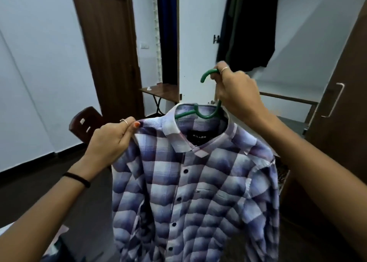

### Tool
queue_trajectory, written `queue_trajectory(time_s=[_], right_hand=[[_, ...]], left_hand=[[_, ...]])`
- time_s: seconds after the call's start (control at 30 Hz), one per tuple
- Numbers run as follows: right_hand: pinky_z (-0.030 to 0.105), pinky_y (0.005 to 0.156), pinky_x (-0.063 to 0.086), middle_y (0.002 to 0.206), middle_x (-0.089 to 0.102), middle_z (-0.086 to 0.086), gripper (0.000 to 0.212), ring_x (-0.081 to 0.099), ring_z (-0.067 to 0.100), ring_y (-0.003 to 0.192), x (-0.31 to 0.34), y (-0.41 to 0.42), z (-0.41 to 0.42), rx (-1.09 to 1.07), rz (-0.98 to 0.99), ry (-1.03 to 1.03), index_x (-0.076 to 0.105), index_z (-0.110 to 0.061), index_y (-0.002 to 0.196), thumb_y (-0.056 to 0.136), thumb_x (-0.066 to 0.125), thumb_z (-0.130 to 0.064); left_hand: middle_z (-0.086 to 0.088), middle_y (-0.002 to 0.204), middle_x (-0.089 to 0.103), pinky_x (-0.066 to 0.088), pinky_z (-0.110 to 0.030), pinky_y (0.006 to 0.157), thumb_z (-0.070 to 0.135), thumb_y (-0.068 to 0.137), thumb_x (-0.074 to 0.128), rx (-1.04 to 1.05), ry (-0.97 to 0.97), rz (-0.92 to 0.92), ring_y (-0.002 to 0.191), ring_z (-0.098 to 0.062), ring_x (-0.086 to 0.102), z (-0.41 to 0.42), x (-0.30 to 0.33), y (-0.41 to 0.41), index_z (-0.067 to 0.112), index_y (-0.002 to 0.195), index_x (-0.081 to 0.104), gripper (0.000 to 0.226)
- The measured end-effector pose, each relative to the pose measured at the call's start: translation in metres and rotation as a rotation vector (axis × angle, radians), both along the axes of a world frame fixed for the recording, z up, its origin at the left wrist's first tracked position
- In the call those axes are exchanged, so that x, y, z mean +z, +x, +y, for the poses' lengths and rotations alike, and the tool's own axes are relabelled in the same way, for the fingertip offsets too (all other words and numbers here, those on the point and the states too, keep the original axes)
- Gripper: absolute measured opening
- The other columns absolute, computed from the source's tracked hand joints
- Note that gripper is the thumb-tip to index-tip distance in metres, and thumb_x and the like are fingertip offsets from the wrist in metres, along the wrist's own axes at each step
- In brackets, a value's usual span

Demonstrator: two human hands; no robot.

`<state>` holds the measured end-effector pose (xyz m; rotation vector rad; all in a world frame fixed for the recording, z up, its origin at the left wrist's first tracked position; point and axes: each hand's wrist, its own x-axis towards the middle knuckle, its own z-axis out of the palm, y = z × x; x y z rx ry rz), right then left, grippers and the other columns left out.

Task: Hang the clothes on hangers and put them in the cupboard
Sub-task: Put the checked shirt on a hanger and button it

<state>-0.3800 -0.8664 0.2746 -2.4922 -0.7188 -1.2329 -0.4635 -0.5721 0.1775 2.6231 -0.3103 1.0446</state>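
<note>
A purple and white checked shirt (190,198) hangs in front of me on a green plastic hanger (206,115), buttoned down the front. My right hand (236,90) grips the hanger's neck just under the hook (207,73) and holds it up. My left hand (113,140) pinches the shirt's left shoulder seam between thumb and fingers. The hanger's arms are hidden inside the shirt. The brown cupboard door (343,112) with a metal handle (335,100) stands at the right edge.
Dark clothes (250,25) hang on the wall behind the hanger. A brown room door (107,49) is at the back left, a small wooden table (160,91) in the middle, a dark chair back (85,122) beside my left hand.
</note>
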Motion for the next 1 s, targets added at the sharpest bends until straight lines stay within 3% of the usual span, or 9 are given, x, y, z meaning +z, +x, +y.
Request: queue_trajectory(time_s=[0.1,0.2,0.43,0.5,0.57,0.63,0.8,0.9,1.0], right_hand=[[0.045,0.067,0.04,0.094,0.063,0.025,0.029,0.056,0.047,0.089,0.015,0.037,0.004,-0.051,0.028,0.087,0.051,-0.01,0.116,0.102,0.036,-0.03],[0.045,0.07,0.042,0.098,0.062,0.026,0.028,0.056,0.048,0.091,0.02,0.073,0.012,-0.075,0.047,0.109,0.053,-0.009,0.117,0.102,0.037,-0.027],[0.043,0.071,0.038,0.107,0.059,0.026,0.032,0.054,0.047,0.098,0.062,0.187,0.015,-0.23,0.002,0.061,0.052,-0.011,0.121,0.102,0.037,-0.031],[0.043,0.073,0.044,0.096,0.062,0.02,0.027,0.057,0.044,0.091,0.075,0.228,0.012,-0.193,-0.002,0.087,0.055,-0.013,0.113,0.101,0.039,-0.031],[0.035,0.066,0.048,0.072,0.064,0.0,0.017,0.063,0.021,0.07,0.089,0.267,0.005,-0.034,0.048,0.141,0.057,-0.02,0.096,0.099,0.042,-0.027],[0.021,0.053,0.044,0.059,0.061,-0.006,0.011,0.057,0.003,0.049,0.096,0.29,-0.007,0.162,0.182,0.165,0.057,-0.018,0.093,0.099,0.049,-0.023],[0.013,0.071,0.047,0.092,0.063,-0.002,0.046,0.06,-0.002,0.077,0.076,0.35,-0.069,0.233,0.414,0.271,0.047,-0.016,0.128,0.093,0.046,-0.046],[0.029,0.075,0.046,0.081,0.057,-0.005,0.047,0.054,0.011,0.073,0.04,0.406,-0.115,0.034,0.351,0.202,0.059,-0.017,0.099,0.096,0.038,-0.059],[0.029,0.056,0.032,0.058,0.036,-0.009,0.058,0.034,0.006,0.054,0.017,0.459,-0.152,-0.038,0.249,0.197,0.041,-0.012,0.067,0.087,0.031,-0.065]], left_hand=[[-0.001,0.075,0.066,0.051,-0.035,0.053,0.068,0.092,0.015,-0.006,0.229,-0.055,0.065,-0.026,0.065,-0.007,0.01,0.033,0.03,0.106,0.052,0.054],[0.0,0.087,0.069,0.054,-0.038,0.064,0.075,0.083,0.025,-0.097,0.207,0.044,0.076,-0.023,0.065,-0.02,0.02,0.084,0.03,0.115,0.054,0.062],[-0.009,0.06,0.051,0.037,-0.033,0.056,0.051,0.091,0.048,-0.577,-0.075,0.299,0.057,-0.007,0.045,-0.035,0.06,0.243,0.006,0.07,0.057,0.05],[-0.018,0.064,0.052,0.038,-0.037,0.056,0.053,0.09,0.046,-0.628,-0.027,0.243,0.057,-0.013,0.045,-0.04,0.072,0.286,0.003,0.072,0.056,0.054],[-0.018,0.063,0.053,0.038,-0.034,0.057,0.049,0.091,0.043,-0.612,-0.037,0.104,0.056,-0.02,0.047,-0.042,0.077,0.329,0.001,0.072,0.054,0.053],[-0.012,0.058,0.05,0.035,-0.025,0.055,0.043,0.093,0.043,-0.598,-0.048,-0.001,0.056,-0.021,0.047,-0.047,0.078,0.364,0.003,0.069,0.05,0.047],[0.006,0.048,0.04,0.028,-0.017,0.048,0.043,0.092,0.044,-0.634,-0.05,-0.105,0.047,-0.011,0.04,-0.057,0.091,0.461,0.01,0.065,0.046,0.043],[0.004,0.047,0.042,0.027,-0.016,0.046,0.042,0.092,0.045,-0.659,-0.033,-0.16,0.046,-0.013,0.041,-0.073,0.106,0.52,0.009,0.066,0.049,0.042],[0.007,0.045,0.041,0.029,-0.015,0.046,0.035,0.092,0.048,-0.644,0.037,-0.223,0.048,-0.01,0.046,-0.1,0.125,0.576,0.01,0.064,0.049,0.038]])
